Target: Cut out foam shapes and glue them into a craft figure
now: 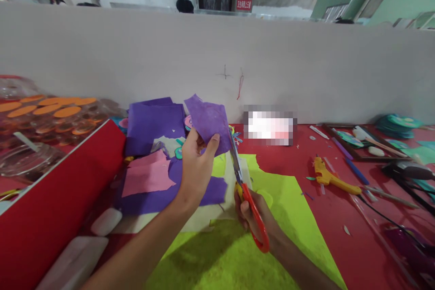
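My left hand (197, 163) pinches a piece of purple felt (209, 120) and holds it up above the table. My right hand (253, 213) grips red-handled scissors (249, 204). Their blades point up and meet the right edge of the purple piece. Below both hands lie a lime-green felt sheet (238, 253), purple scraps (152, 122) and a pink scrap (147, 176).
A red roll (50, 204) lies at the left, with clear jars with orange lids (50, 113) behind it. A yellow glue gun (331, 176), pens and a tray (360, 142) are at the right. A grey partition wall (217, 54) bounds the red table (340, 222).
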Available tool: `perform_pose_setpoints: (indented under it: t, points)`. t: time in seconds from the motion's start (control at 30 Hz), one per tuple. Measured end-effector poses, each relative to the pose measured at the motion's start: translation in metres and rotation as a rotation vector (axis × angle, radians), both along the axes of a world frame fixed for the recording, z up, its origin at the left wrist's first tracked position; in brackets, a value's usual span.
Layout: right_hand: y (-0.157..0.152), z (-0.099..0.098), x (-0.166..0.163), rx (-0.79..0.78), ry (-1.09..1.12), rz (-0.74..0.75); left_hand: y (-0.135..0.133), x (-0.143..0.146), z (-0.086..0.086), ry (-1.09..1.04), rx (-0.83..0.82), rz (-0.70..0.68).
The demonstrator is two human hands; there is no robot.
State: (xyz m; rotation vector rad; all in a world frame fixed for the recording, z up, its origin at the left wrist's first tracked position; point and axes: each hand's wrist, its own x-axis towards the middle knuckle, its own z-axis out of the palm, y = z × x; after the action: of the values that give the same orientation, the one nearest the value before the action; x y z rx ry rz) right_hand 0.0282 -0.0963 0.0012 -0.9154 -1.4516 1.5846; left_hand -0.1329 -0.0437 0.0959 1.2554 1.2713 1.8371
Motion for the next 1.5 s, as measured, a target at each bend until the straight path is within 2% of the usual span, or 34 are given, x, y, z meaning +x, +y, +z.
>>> perform_pose_setpoints:
  t: [0.17,0.3,0.43,0.53,0.7,0.83,1.23,1.5]
  points:
    - [0.000,0.008,-0.003,-0.104,-0.016,-0.033,0.001,-0.001,0.000,-0.001,0.016,0.004]
    - [-0.002,0.015,-0.004,-0.262,-0.010,-0.056,0.001,-0.001,-0.001,0.018,0.024,0.020]
    - [-0.003,0.016,-0.004,-0.352,-0.022,-0.075,0.001,-0.001,-0.002,0.035,0.023,0.015]
    - [-0.003,0.012,-0.002,-0.304,-0.042,-0.046,0.002,-0.002,-0.003,0.046,0.014,0.016]
    - [-0.003,0.008,-0.001,-0.080,-0.003,0.009,0.004,-0.004,-0.002,0.065,0.010,-0.008]
    - [-0.004,0.011,0.000,0.021,0.005,0.064,0.004,-0.006,0.001,0.066,0.025,-0.055]
    - [-0.001,0.001,0.009,0.065,0.026,0.136,0.004,-0.011,0.009,0.112,0.068,-0.057]
    - [0.000,0.005,0.006,0.060,0.016,0.097,0.001,-0.006,0.008,0.230,0.022,-0.063]
